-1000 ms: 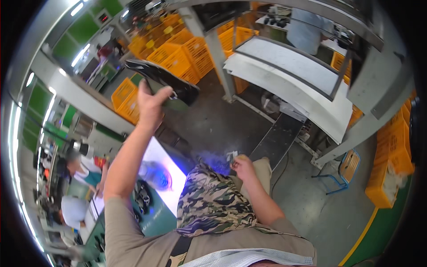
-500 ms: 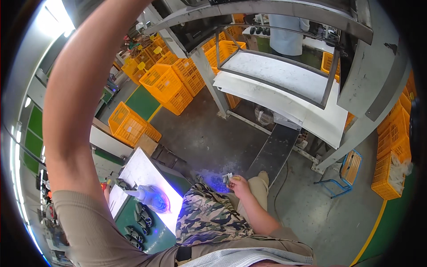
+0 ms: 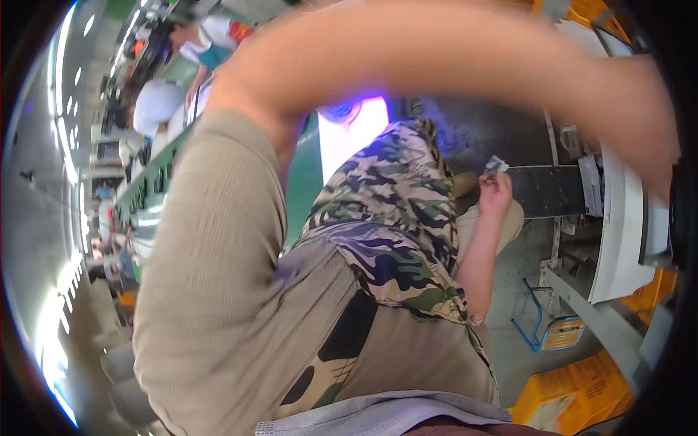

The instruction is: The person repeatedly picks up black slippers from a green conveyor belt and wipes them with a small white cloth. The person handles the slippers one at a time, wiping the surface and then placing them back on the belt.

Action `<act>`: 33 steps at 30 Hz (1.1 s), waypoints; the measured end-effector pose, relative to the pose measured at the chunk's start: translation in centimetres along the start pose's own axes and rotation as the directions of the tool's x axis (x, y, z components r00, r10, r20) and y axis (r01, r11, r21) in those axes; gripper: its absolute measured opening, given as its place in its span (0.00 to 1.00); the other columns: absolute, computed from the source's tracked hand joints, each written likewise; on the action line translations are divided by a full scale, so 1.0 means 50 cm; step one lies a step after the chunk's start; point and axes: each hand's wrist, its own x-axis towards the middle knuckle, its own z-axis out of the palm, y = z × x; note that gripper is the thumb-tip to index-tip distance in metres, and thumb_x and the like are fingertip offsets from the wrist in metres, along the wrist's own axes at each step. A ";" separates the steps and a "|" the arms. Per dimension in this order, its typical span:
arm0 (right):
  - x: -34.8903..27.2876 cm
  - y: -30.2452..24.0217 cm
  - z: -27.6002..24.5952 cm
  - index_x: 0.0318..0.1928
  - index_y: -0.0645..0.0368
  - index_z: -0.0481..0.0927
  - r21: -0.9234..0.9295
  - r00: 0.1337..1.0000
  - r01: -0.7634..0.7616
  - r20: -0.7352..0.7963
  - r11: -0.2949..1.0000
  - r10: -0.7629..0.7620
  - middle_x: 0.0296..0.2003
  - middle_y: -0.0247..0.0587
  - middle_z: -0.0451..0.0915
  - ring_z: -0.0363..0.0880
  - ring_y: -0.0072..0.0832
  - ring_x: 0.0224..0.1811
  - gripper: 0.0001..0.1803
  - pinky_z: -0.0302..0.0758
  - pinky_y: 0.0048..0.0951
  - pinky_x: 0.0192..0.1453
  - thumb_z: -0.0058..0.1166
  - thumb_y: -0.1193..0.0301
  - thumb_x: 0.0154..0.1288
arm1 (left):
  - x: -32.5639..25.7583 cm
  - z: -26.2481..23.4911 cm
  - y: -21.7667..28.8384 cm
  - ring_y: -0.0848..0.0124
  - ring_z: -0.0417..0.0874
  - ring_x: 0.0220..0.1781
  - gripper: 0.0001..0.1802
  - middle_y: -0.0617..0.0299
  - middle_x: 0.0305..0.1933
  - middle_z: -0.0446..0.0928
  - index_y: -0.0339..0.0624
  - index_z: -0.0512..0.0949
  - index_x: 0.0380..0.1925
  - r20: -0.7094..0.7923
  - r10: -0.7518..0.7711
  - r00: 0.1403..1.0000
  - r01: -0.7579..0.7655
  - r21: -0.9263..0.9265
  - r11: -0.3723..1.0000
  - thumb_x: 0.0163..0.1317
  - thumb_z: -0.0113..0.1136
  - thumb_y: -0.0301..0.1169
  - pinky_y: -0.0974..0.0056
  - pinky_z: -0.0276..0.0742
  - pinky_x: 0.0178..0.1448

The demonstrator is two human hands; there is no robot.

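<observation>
My left forearm (image 3: pixel 436 54) arches across the top of the view, smeared by motion, and runs to the right rim. The left hand itself is cut off there. Low beside my right thigh, my right hand (image 3: pixel 496 195) has its fingers closed on a small crumpled grey-white piece (image 3: pixel 496 166), cloth-like, though its exact kind is unclear. A camouflage apron (image 3: pixel 392 189) covers my front. Nearest the right hand is a long dark board (image 3: pixel 549 190). Behind my left arm, a brightly lit white surface (image 3: pixel 349 142) glows purple and is partly hidden.
A long green worktable (image 3: pixel 302 196) stretches away left, with dark items along it. Beyond sit people, one in a white top (image 3: pixel 156 105). Rightward are a blue-framed stool (image 3: pixel 556 327), a grey metal beam (image 3: pixel 592 301), white sheets (image 3: pixel 618 225) and orange crates (image 3: pixel 574 392).
The view has swung left, bringing the long worktable and seated people in. My left forearm, earlier rising out at upper left, now bends across to the right. The right hand keeps the crumpled piece.
</observation>
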 end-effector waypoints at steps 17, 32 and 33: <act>-0.024 -0.060 0.054 0.45 0.54 0.80 -0.353 0.984 -0.175 -0.090 0.919 0.153 0.41 0.36 0.82 0.80 0.34 0.44 0.09 0.71 0.43 0.50 0.56 0.69 0.65 | -1.299 -0.538 0.133 0.52 0.62 0.71 0.33 0.46 0.68 0.63 0.45 0.76 0.53 -0.696 -0.653 -0.300 0.763 0.236 -0.602 0.43 0.72 0.40 0.53 0.61 0.71; -0.024 -0.052 0.258 0.47 0.57 0.78 -0.534 0.992 -0.121 -0.028 0.837 0.126 0.42 0.41 0.81 0.80 0.39 0.44 0.13 0.73 0.45 0.49 0.60 0.70 0.62 | -1.377 -0.657 0.042 0.57 0.59 0.70 0.38 0.55 0.66 0.62 0.46 0.80 0.52 -0.497 -0.763 -0.413 0.583 0.499 -0.641 0.40 0.74 0.54 0.44 0.57 0.70; -0.023 -0.042 0.271 0.47 0.57 0.78 -0.535 0.991 -0.128 -0.036 0.835 0.128 0.42 0.41 0.81 0.80 0.39 0.44 0.13 0.72 0.45 0.49 0.60 0.70 0.62 | -1.389 -0.673 0.059 0.58 0.59 0.70 0.38 0.55 0.66 0.62 0.47 0.79 0.52 -0.497 -0.763 -0.414 0.572 0.509 -0.642 0.40 0.74 0.54 0.45 0.58 0.69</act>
